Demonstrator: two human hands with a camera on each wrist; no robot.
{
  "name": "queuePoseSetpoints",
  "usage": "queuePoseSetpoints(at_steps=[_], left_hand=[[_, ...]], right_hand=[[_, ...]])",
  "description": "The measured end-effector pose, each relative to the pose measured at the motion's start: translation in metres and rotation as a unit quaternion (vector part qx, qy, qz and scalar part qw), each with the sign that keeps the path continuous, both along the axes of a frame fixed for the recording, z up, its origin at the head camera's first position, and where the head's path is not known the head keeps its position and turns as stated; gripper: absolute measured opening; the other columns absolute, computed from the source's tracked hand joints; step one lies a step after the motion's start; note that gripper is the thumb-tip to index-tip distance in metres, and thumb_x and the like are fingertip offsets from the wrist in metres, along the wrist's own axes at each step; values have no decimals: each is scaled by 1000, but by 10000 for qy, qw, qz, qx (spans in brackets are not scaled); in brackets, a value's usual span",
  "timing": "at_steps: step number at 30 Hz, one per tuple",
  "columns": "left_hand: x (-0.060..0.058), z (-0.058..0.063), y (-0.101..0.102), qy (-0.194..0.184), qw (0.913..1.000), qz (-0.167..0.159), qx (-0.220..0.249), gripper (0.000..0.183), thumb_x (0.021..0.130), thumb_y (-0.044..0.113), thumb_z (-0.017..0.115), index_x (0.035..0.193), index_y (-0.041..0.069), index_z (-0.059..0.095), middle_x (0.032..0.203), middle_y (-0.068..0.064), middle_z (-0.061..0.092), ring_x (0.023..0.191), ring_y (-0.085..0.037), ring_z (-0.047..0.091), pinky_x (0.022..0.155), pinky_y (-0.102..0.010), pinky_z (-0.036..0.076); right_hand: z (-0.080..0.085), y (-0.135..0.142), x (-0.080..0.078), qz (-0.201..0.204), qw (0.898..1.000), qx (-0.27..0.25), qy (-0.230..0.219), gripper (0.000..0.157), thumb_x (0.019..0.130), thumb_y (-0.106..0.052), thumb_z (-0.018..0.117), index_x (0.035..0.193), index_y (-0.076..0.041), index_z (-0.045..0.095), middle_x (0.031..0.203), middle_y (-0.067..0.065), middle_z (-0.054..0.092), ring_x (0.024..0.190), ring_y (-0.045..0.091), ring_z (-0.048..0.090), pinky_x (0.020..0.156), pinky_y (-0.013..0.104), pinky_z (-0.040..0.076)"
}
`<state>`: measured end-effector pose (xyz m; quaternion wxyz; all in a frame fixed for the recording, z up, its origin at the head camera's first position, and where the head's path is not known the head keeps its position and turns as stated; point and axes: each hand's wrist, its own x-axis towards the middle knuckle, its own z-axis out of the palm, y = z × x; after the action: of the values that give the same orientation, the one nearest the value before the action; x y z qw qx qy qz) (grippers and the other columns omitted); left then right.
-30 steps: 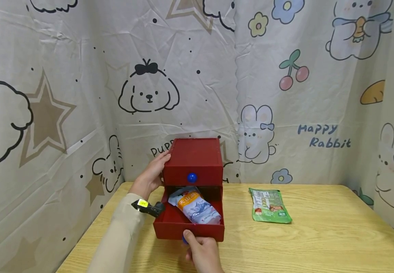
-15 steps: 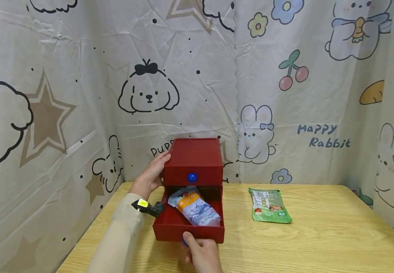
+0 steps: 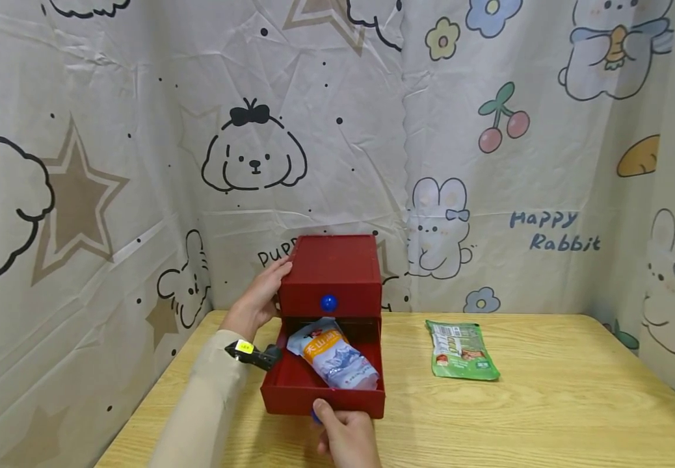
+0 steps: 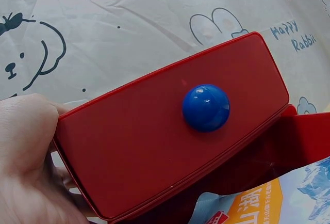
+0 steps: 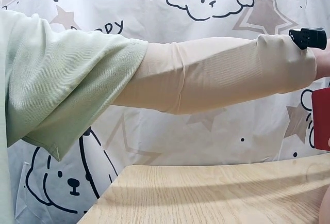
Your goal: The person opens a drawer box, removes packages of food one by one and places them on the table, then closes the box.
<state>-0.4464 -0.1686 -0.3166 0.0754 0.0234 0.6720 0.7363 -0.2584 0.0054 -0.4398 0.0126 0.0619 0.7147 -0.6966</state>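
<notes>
A small red two-drawer cabinet (image 3: 337,260) stands on the table. My left hand (image 3: 258,299) lies against its left side, fingertips at the top edge; in the left wrist view its fingers are partly hidden behind that side. The upper drawer, with a blue knob (image 4: 206,108), is closed. Below it, the lower drawer (image 3: 291,400) is pulled out. A pale blue and white plastic packet (image 3: 337,361) with an orange band lies slantwise inside. My right hand (image 3: 352,435) pinches the lower drawer's blue knob (image 3: 317,416), thumb on top; most of the knob is hidden.
A green food pouch (image 3: 463,351) lies flat on the wooden table (image 3: 536,403), right of the cabinet. A printed cloth (image 3: 337,149) hangs behind and at both sides. My left forearm (image 5: 216,74) reaches along the left, with a black wrist camera (image 3: 253,355).
The lower drawer has slid slightly further out towards me, with my right hand on its knob and the packet inside. My left hand stays on the cabinet's side.
</notes>
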Motion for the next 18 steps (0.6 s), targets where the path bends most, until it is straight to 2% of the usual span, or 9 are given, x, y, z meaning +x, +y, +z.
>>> queuePoseSetpoints(at_steps=[8, 13, 15, 18], left_hand=[[0, -1, 0, -24, 10000, -9, 1, 55, 112, 38, 40, 165, 30, 26, 159, -18, 36, 139, -44, 39, 104, -75, 31], [0, -2, 0, 18, 10000, -30, -16, 55, 112, 39, 40, 165, 30, 26, 159, -18, 35, 139, -45, 39, 104, -75, 31], [0, -2, 0, 42, 10000, -45, -32, 56, 112, 39, 40, 165, 30, 26, 160, -18, 35, 139, -45, 38, 105, -75, 31], [0, -1, -1, 56, 10000, -51, -45, 56, 112, 39, 40, 166, 30, 25, 160, -18, 34, 140, -45, 37, 105, -76, 29]], right_hand=[[-1, 11, 3, 654, 9978, 112, 4, 54, 101, -48, 65, 81, 0, 78, 53, -3, 57, 49, 9, 48, 48, 22, 35], [-2, 20, 5, 1300, 9907, 264, -310, 54, 103, -49, 62, 91, 0, 80, 63, 0, 62, 58, 12, 54, 54, 22, 41], [-11, 24, 0, 1684, 9838, 440, -420, 48, 102, -46, 63, 95, -2, 80, 72, 3, 66, 65, 15, 57, 60, 26, 47], [-45, 35, -19, 2381, 9691, 596, -259, 34, 98, -41, 70, 94, -9, 82, 84, 5, 71, 74, 18, 63, 66, 29, 53]])
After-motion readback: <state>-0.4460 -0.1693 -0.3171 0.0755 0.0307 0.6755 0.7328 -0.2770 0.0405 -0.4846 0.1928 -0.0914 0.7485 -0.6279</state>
